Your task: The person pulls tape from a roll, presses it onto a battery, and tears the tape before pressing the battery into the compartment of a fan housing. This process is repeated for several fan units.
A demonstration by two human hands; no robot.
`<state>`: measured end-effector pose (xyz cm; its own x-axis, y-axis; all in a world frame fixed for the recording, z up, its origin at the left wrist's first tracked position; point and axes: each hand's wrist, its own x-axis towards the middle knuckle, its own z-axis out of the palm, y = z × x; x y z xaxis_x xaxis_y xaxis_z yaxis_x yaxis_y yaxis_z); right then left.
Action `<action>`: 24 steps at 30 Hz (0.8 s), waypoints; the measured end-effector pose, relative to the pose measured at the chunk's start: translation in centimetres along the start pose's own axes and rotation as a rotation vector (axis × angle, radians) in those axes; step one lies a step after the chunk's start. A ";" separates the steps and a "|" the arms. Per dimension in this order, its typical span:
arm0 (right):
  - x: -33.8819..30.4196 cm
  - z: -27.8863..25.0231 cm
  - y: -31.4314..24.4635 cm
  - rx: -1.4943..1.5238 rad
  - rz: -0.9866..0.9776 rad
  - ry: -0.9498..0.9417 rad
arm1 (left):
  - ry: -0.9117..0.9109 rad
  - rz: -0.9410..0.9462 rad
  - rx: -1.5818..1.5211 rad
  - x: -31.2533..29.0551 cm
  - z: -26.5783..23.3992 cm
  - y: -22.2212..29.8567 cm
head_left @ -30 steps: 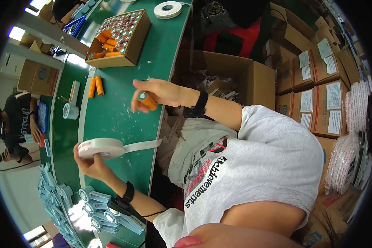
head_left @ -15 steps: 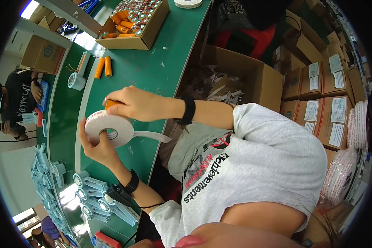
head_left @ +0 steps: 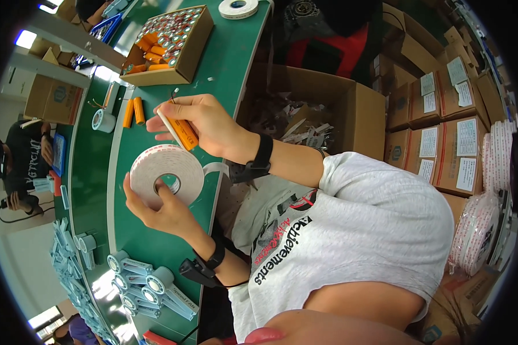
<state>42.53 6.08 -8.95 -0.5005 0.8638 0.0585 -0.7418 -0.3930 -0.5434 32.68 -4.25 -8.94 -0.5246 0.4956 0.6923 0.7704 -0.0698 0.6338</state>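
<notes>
Two loose orange batteries [head_left: 138, 111] are lying on green table [head_left: 227, 63]. Your left hand [head_left: 164, 213] is clamping white tape roll [head_left: 181, 163] above table, thumb through core, fingers on rim: best hold, roll likely being light, firm. Your right hand [head_left: 213, 123] is gripping orange battery [head_left: 184, 134] beside roll's upper edge, contact unclear, white strip [head_left: 171, 130] lying along it. Battery is probably feeling dense, stiff, slick; middle suits grip. Loose tape end [head_left: 217, 167] is trailing right, likely limp, sticky.
</notes>
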 end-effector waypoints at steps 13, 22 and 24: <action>-3.0 -1.8 -6.7 -1.099 -0.474 -0.324 | -0.442 0.034 0.715 3.2 -7.2 -6.9; -1.4 -2.9 -4.0 -1.212 -0.370 -0.386 | -0.957 -0.294 0.715 -0.4 -26.0 -9.9; -1.2 -2.0 -2.9 -1.265 -0.357 -0.406 | -0.911 -0.336 0.645 0.9 -24.6 -8.7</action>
<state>46.21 6.84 -9.15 -0.6265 0.6184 0.4743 -0.0575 0.5703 -0.8194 16.61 -24.51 -5.33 -0.4850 0.8620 -0.1473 0.8207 0.5068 0.2637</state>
